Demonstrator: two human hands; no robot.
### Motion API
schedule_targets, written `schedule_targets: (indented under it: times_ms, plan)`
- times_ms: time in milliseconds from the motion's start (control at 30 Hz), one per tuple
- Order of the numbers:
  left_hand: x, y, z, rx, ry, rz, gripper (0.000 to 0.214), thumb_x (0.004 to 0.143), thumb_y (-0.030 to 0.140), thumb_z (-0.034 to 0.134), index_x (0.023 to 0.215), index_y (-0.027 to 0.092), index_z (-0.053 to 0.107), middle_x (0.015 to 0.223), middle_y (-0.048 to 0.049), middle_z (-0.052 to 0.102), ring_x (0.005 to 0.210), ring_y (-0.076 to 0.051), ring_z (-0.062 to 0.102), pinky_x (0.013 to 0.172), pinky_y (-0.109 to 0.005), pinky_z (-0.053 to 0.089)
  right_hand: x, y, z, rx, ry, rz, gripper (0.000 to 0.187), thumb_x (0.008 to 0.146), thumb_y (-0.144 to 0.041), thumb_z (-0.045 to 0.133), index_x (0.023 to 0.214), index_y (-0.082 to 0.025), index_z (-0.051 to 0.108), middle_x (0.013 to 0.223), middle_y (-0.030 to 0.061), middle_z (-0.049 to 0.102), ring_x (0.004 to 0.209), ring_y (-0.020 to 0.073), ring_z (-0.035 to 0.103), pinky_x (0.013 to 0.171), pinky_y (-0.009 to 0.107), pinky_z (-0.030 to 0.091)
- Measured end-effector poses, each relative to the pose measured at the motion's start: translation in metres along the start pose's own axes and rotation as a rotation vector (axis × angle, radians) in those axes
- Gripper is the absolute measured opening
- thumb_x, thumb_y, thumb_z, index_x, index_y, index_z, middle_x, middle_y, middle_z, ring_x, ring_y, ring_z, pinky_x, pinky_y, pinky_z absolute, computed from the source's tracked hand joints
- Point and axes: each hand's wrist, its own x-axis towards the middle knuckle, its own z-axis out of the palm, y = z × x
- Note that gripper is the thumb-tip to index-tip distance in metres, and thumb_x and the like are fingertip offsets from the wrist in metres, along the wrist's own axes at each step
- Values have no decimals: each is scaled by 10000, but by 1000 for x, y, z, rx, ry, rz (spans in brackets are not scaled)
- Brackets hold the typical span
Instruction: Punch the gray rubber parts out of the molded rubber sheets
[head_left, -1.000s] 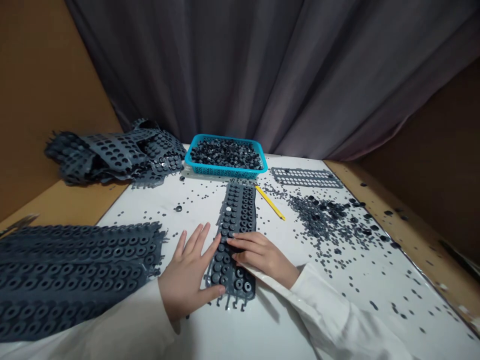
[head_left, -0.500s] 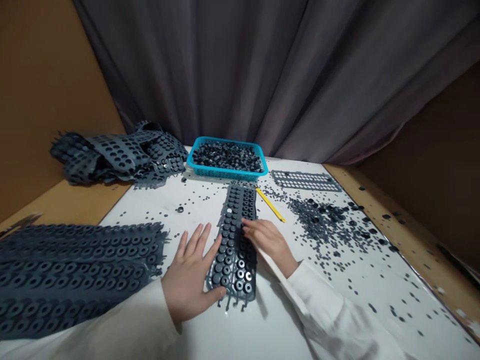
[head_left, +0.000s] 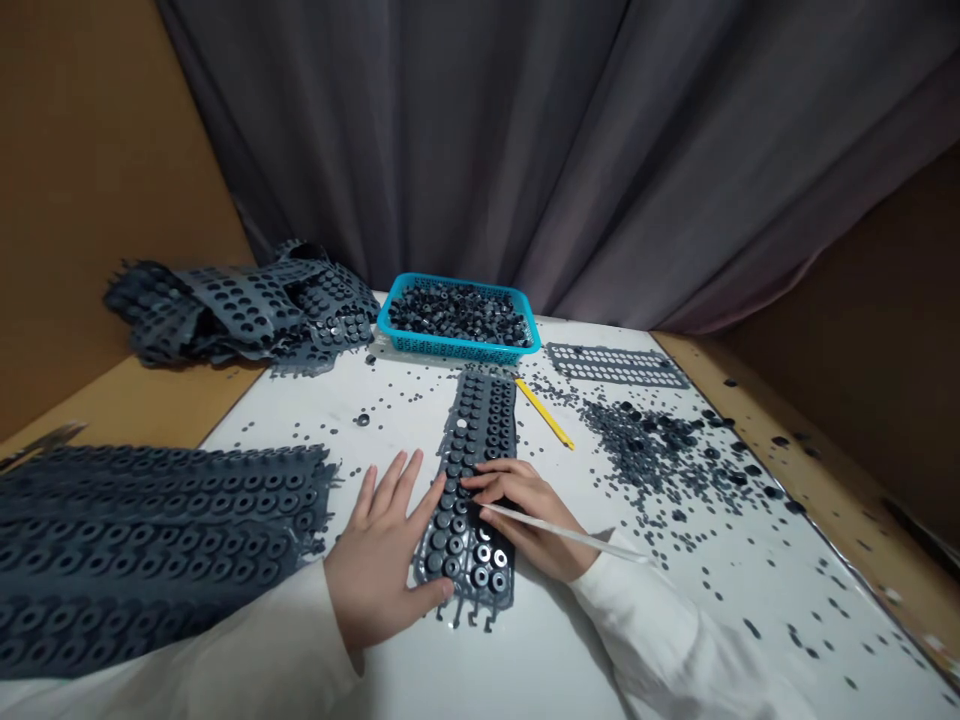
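A narrow dark grey rubber sheet with rows of raised round rings lies lengthwise in front of me. My left hand is spread, its thumb and index finger resting on the sheet's left edge. Over the sheet's right half, my right hand pinches a thin pale pointed tool, whose back end points towards my sleeve. The tool's tip meets the rings near the middle of the sheet; whether it is inside one I cannot tell. One hole in the left rows shows white through it.
A blue basket full of small black rubber pieces stands behind. Larger ringed sheets lie at left, crumpled punched sheets behind them. At right are a yellow stick, a flat punched strip and scattered dark discs.
My right hand has moved a little towards me and left along the sheet, and the pale tool has swung to lie more level. My left hand stays put.
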Motion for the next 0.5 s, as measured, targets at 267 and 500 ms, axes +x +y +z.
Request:
schedule_targets:
  times_ms: [267, 500]
  plan:
    - [1, 1, -1, 23, -19, -3, 846, 740, 557, 531, 1432, 249, 153, 1504, -81, -40, 1362, -314, -64, 1075, -553, 32, 6, 8, 0, -306, 14, -222, 88, 884, -191, 497, 868, -194, 583, 1048, 69, 683, 982, 192, 573, 805, 358, 474]
    - [2, 2, -3, 22, -24, -15, 853, 726, 550, 549, 1429, 239, 180, 1505, -86, -28, 1362, -316, -56, 1081, -539, 20, 5, 17, 2, -364, 102, -187, 136, 907, -178, 443, 941, -180, 574, 1121, 106, 642, 899, 202, 583, 763, 374, 478]
